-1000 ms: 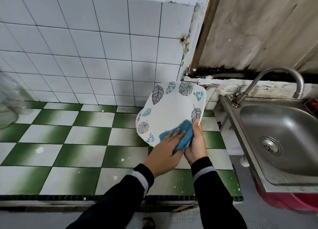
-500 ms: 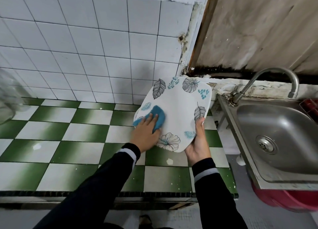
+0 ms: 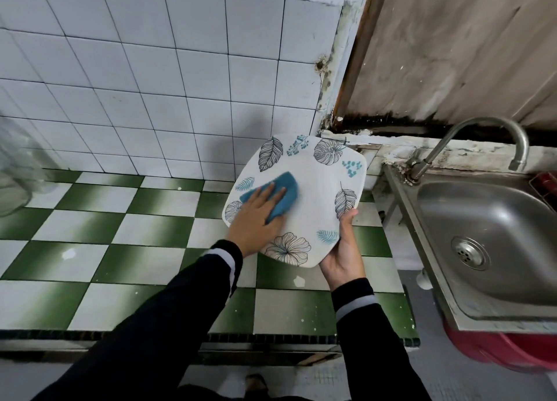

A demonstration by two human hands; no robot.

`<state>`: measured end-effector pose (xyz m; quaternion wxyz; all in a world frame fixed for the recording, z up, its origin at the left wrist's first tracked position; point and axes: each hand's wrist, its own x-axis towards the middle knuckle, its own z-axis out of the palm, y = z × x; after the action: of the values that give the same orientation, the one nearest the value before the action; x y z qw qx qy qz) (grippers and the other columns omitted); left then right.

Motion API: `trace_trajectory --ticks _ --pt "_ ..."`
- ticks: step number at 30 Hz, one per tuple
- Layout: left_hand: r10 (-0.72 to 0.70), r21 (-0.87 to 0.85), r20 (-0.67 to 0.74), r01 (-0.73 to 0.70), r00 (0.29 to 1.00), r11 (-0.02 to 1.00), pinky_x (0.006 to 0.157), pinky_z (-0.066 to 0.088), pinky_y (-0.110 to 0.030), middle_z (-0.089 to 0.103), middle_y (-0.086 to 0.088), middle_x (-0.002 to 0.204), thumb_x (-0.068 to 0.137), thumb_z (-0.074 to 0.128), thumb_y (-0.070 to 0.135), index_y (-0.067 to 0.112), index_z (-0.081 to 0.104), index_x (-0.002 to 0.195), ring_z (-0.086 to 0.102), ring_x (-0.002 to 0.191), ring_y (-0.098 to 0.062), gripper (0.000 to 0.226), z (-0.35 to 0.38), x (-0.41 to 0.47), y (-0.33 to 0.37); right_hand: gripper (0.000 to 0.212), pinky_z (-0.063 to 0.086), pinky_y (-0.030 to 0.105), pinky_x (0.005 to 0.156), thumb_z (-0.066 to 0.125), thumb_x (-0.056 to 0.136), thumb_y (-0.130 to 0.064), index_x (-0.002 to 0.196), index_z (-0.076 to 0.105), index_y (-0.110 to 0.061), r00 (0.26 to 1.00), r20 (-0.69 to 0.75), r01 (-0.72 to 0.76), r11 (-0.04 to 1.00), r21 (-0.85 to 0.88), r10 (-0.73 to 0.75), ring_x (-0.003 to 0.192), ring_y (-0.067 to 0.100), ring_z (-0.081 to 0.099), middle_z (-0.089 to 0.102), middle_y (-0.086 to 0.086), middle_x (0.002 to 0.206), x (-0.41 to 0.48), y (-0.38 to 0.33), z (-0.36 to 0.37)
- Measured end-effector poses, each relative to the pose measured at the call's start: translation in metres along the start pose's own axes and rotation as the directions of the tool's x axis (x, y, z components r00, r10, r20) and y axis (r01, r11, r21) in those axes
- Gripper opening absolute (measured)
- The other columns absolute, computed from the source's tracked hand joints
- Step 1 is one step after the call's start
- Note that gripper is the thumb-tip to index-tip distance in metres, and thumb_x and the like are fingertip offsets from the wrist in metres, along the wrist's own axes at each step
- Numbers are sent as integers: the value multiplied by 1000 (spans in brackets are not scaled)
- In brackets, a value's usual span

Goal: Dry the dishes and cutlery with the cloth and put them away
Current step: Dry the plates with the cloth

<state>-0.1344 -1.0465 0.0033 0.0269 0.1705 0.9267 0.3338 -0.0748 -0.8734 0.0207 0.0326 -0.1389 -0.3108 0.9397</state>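
Plate: we see a white plate [image 3: 313, 207] with rounded corners and printed leaves and flowers, held up off the counter and tilted with its face toward us, between the tiled wall and the sink
Cloth: a blue cloth [image 3: 286, 194] lies flat on the left half of the plate's face, partly under the fingers
Left hand: our left hand [image 3: 256, 220] lies on the cloth with fingers straight and together, pressing it against the plate; nothing is clasped
Right hand: our right hand [image 3: 340, 256] grasps the plate at its lower right edge, thumb over the rim and palm behind
Sleeves: both arms wear dark sleeves [image 3: 180, 310] with a pale band at the cuff
Counter: green and white checked tiles [image 3: 120, 250], speckled with pale spots, lie below the plate
Wall: white square tiles [image 3: 150, 84] with dark grout; stained plaster to the right
Sink: a steel basin [image 3: 497, 235] with a drain, just right of the counter, a curved tap [image 3: 470, 141] at its back corner
Left edge: a clear glass jar [image 3: 15, 174], blurred
Below sink: a red tub [image 3: 497, 349], partly hidden
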Motion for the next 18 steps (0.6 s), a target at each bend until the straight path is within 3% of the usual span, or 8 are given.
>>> trace_trajectory --ticks 5,10,14,18 --pt "-151 -7 -1 151 989 989 121 0 -36 11 2 164 85 30 52 30 21 155 6 152 -25 74 -2 4 -8 101 38 54 112 79 71 -62 151 39 -16 999 47 -15 999 -51 18 137 29 48 49 14 149 -2 1 -3" --pt "102 -129 -16 -103 995 986 121 -3 -28 13 6 163 90 35 54 32 24 154 3 151 -15 69 25 -22 46 101 23 56 121 78 76 -58 154 33 -13 988 122 -90 996 -26 92 140 37 42 42 19 152 7 12 -3" --pt "271 -124 -80 -279 959 952 122 5 -28 24 11 160 89 38 51 34 32 150 10 150 -11 64 23 -17 53 96 27 54 119 73 79 -58 154 32 -16 980 165 -111 993 -27 114 140 36 43 41 20 153 4 14 1" --pt "187 -90 -137 -200 973 976 123 11 -36 26 8 160 88 39 53 32 37 149 17 150 -18 65 5 9 21 98 29 58 117 77 76 -58 153 34 -15 982 153 -99 993 -59 107 139 35 44 44 19 151 0 12 2"
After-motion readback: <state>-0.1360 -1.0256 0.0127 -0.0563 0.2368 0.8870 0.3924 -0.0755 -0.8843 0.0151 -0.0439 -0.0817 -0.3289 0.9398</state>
